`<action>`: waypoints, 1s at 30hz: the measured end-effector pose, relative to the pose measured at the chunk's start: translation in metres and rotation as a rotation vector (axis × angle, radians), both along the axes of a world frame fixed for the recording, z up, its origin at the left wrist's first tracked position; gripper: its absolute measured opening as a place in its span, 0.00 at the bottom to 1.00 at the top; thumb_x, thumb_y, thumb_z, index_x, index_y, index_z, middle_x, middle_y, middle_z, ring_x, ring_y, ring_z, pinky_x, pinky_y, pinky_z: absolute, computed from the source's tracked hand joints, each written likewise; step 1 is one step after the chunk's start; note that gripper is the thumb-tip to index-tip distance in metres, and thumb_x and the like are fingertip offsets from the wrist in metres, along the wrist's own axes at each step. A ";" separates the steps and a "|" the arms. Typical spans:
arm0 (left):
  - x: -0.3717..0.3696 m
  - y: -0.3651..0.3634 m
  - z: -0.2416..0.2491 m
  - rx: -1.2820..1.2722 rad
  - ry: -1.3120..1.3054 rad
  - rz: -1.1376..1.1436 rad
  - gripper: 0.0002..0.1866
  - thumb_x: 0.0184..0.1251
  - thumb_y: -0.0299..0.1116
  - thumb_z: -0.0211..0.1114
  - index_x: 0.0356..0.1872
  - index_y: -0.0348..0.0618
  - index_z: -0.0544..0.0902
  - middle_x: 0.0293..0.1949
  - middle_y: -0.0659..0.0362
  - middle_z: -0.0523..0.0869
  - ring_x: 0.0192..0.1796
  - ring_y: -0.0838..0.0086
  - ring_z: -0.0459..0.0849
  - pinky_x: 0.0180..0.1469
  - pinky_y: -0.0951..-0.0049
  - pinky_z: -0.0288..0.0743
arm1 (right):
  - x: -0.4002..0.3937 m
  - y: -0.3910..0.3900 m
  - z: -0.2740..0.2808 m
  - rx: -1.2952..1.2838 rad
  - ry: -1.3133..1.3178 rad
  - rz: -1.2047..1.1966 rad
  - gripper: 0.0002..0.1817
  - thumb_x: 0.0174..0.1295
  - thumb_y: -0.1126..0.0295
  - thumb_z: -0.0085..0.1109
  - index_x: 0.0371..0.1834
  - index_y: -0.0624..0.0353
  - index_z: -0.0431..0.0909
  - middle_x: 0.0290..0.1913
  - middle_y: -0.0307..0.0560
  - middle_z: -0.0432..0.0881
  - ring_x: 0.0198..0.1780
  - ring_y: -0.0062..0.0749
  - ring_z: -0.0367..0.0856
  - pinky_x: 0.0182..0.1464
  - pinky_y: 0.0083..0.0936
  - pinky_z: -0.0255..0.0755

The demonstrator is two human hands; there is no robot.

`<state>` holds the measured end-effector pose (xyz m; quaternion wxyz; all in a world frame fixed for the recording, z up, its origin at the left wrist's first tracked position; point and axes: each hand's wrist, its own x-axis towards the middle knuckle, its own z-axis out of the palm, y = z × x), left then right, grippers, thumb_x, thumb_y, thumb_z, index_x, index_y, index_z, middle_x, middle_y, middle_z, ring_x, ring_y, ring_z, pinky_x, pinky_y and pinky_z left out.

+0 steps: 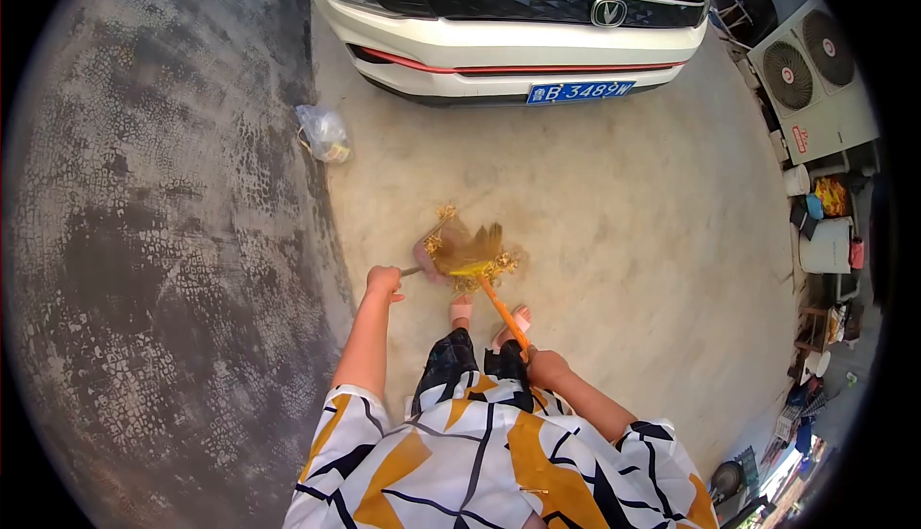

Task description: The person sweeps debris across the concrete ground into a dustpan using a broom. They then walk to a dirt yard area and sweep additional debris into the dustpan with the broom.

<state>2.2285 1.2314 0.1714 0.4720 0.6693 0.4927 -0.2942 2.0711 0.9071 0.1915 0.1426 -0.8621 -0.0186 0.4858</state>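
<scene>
My left hand point(384, 282) is closed around the thin grey handle of a pinkish dustpan point(427, 257) low over the concrete floor. Wrapped round the orange stick of a broom point(506, 315) is my right hand point(548, 369). The broom's brown bristles are slightly blurred and overlap the pan, hiding much of it. Dry yellowish plant scraps point(500, 265) lie around the broom head and at the pan's edge. Just behind them are my feet in pink sandals point(462, 310).
A white car point(537, 49) stands ahead. At its near left, a clear plastic bag point(326, 133) lies by the dark, patchy wall point(173, 241). Along the right side are an air-conditioner unit point(811, 73), a white bucket point(826, 246) and assorted household items.
</scene>
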 end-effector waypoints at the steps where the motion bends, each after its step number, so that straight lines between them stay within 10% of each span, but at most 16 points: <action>1: -0.002 0.002 0.005 -0.017 0.006 -0.010 0.11 0.51 0.27 0.51 0.34 0.30 0.69 0.26 0.50 0.73 0.25 0.69 0.73 0.27 0.64 0.77 | 0.006 -0.005 0.009 -0.003 -0.006 0.010 0.18 0.47 0.71 0.45 0.44 0.60 0.67 0.32 0.57 0.77 0.36 0.47 0.76 0.37 0.36 0.70; 10: -0.048 0.043 -0.008 -0.017 0.002 0.127 0.09 0.52 0.28 0.50 0.32 0.32 0.71 0.23 0.54 0.71 0.22 0.70 0.71 0.30 0.59 0.76 | 0.049 -0.080 0.077 0.007 -0.187 -0.084 0.19 0.47 0.69 0.46 0.46 0.57 0.68 0.31 0.58 0.77 0.35 0.49 0.75 0.37 0.38 0.69; 18: -0.062 0.065 -0.005 -0.022 0.019 0.172 0.12 0.52 0.27 0.51 0.37 0.32 0.69 0.25 0.52 0.72 0.22 0.72 0.70 0.30 0.59 0.76 | 0.107 -0.061 0.030 0.222 -0.065 -0.614 0.22 0.47 0.73 0.44 0.50 0.60 0.68 0.19 0.45 0.73 0.15 0.26 0.71 0.18 0.21 0.66; 30: -0.051 0.087 -0.019 -0.027 0.059 0.186 0.15 0.52 0.28 0.50 0.42 0.32 0.68 0.27 0.49 0.73 0.24 0.71 0.71 0.30 0.61 0.76 | 0.125 -0.034 -0.042 0.060 0.026 -0.221 0.19 0.51 0.67 0.43 0.48 0.58 0.69 0.17 0.46 0.73 0.14 0.30 0.73 0.17 0.23 0.66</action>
